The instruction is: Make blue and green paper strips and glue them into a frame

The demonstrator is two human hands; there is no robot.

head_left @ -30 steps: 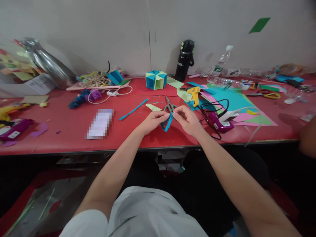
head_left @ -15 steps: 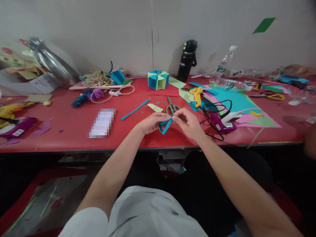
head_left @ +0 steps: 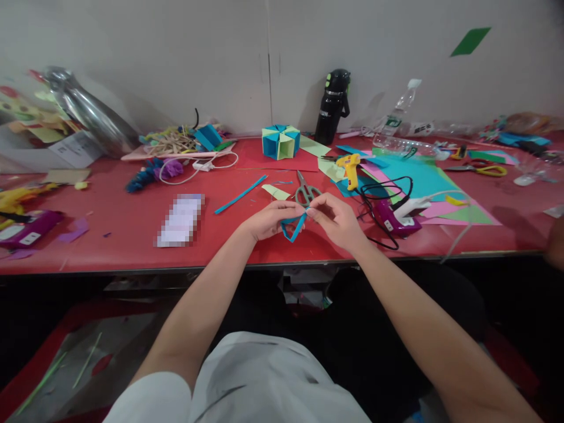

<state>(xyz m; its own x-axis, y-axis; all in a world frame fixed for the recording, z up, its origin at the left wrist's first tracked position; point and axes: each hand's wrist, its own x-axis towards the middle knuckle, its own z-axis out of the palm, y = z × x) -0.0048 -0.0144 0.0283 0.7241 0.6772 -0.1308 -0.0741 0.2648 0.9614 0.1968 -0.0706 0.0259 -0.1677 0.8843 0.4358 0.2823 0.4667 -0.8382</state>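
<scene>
1. We hold a blue paper strip point(head_left: 300, 228) between our two hands, bent into an angular loop that hangs from our fingertips on the side nearer us.
2. Our left grip point(head_left: 291, 212) is closed on the strip's upper part, its fingers reaching toward the other hand.
3. Our right grip point(head_left: 312, 212) is pinched tight, thumb against finger, on the strip where the loop's ends meet.
4. Just beyond both grips we see grey-handled scissors point(head_left: 304, 185) lying on the red surface point(head_left: 220, 247), blades pointing away; we cannot tell whether our fingers touch the handles.
5. Left of the scissors, beyond our left grip, lie a pale green scrap point(head_left: 274, 191) and a straight blue strip point(head_left: 241, 195).
6. Beyond and right of our right grip we find a yellow glue gun point(head_left: 350, 169); nearer, to its right, sits a purple power block point(head_left: 399, 226).
7. Well beyond both grips stands a blue-and-green folded paper ring point(head_left: 273, 144).
</scene>
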